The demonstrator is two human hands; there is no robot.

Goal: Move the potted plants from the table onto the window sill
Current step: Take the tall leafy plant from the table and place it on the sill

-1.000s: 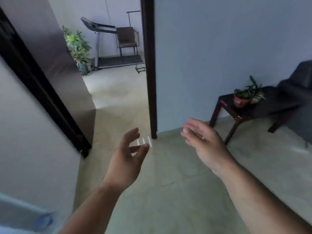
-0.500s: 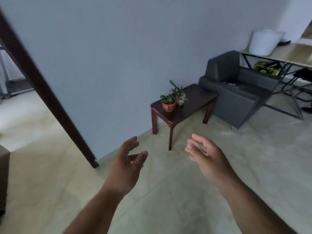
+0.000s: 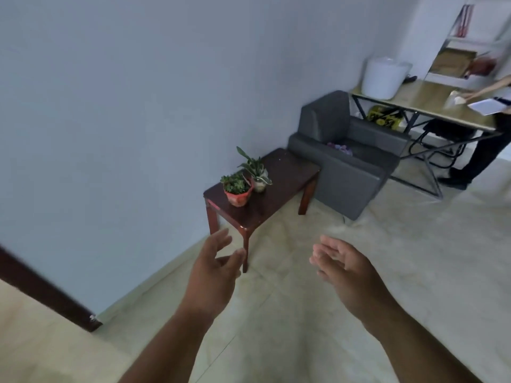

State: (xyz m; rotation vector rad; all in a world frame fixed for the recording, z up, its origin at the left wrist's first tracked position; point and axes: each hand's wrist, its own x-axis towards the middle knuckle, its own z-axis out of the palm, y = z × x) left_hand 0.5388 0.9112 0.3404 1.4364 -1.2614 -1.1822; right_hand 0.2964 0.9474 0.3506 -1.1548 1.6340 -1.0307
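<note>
Both hands, left hand [image 3: 213,269] and right hand [image 3: 343,268], hung empty with relaxed fingers; ahead of them, well apart, two potted plants [image 3: 244,179] stood touching on a dark table [image 3: 284,172]. Grabbing one carelessly risked toppling its neighbour.

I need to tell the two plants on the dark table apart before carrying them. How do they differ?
The red pot is wider and holds a low, bushy plant; the pale pot is smaller, with tall, pointed leaves. The red pot stands nearer the table's front corner; the pale pot sits behind it, towards the wall. Both stand upright, close together, untouched.
</note>
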